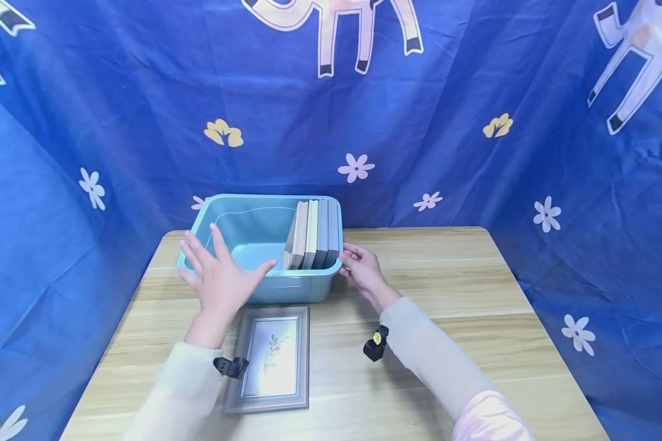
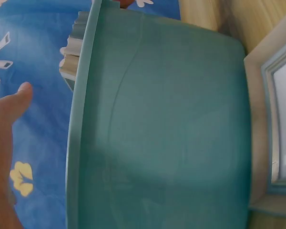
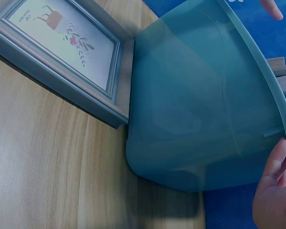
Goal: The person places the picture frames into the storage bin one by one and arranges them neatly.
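Observation:
A light blue plastic bin (image 1: 292, 286) stands at the back of the table. Several flat pieces with moulded edges, like picture frames (image 1: 312, 236), stand on edge at its right side. My right hand (image 1: 362, 272) pinches the bin's rim at the front right corner; the thumb (image 3: 278, 155) shows on it in the right wrist view. With fingers spread, my left hand (image 1: 220, 278) is over the bin's front left part, holding nothing. A grey picture frame (image 1: 303, 361) with a plant print lies face up in front of the bin, partly behind the left wrist.
The wood-grain table (image 1: 447, 275) extends to the right of the bin. A blue printed cloth (image 1: 419, 141) hangs close behind the bin and along both sides. Each wrist wears a small black camera, such as the right one (image 1: 376, 344).

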Action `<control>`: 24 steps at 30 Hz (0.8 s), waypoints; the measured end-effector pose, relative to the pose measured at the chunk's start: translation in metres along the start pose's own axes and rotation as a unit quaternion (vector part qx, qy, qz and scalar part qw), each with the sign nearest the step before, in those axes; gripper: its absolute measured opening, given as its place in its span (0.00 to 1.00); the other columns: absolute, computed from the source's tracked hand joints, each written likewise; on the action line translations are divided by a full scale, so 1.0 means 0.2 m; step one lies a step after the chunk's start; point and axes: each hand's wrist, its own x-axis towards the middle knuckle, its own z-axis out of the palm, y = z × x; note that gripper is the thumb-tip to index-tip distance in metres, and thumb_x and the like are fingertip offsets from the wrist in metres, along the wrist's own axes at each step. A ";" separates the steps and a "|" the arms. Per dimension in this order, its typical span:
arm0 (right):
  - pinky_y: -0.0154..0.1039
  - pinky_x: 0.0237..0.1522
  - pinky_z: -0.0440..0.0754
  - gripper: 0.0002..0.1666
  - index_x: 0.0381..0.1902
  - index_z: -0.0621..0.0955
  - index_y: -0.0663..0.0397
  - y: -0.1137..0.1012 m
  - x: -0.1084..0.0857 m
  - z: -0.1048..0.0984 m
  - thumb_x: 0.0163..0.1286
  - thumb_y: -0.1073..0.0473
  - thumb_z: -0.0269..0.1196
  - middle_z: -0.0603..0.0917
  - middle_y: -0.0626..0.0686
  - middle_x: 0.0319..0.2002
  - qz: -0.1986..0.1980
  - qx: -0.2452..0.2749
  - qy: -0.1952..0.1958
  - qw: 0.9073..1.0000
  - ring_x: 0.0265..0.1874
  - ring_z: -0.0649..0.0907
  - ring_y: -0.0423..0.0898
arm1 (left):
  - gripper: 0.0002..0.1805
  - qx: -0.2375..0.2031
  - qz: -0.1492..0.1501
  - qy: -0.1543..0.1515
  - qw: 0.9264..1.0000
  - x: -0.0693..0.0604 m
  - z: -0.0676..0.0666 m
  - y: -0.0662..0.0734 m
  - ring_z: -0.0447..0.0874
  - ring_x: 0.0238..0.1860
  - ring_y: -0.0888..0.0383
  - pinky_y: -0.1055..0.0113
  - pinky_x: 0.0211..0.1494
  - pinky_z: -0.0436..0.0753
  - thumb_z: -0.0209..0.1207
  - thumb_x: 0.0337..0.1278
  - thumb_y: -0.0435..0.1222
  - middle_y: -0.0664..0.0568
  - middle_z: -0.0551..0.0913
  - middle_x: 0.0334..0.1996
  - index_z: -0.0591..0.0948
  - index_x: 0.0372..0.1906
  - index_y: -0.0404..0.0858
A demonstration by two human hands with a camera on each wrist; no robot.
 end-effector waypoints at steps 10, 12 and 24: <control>0.25 0.24 0.79 0.22 0.60 0.73 0.70 -0.01 0.00 0.00 0.68 0.72 0.57 0.73 0.50 0.33 0.004 -0.006 0.001 1.000 0.25 0.77 0.37 | 0.77 -0.006 -0.073 -0.008 0.997 -0.11 0.05 -0.10 0.04 0.64 0.47 0.27 0.58 0.23 0.55 0.28 0.79 0.42 0.08 0.66 0.24 0.72 0.42; 0.25 0.24 0.79 0.22 0.60 0.73 0.70 -0.01 0.00 0.00 0.69 0.72 0.57 0.73 0.50 0.34 0.004 -0.007 0.001 1.000 0.25 0.77 0.37 | 0.78 -0.010 -0.087 -0.011 0.996 -0.13 0.06 -0.12 0.03 0.64 0.47 0.27 0.58 0.22 0.56 0.27 0.79 0.42 0.08 0.65 0.23 0.71 0.41; 0.25 0.25 0.80 0.23 0.61 0.72 0.70 0.00 0.00 0.00 0.68 0.73 0.57 0.75 0.52 0.36 0.002 -0.007 0.005 1.000 0.26 0.78 0.37 | 0.82 -0.012 -0.144 -0.019 0.989 -0.28 0.26 -0.19 0.04 0.64 0.46 0.28 0.61 0.25 0.57 0.22 0.79 0.39 0.08 0.64 0.20 0.69 0.41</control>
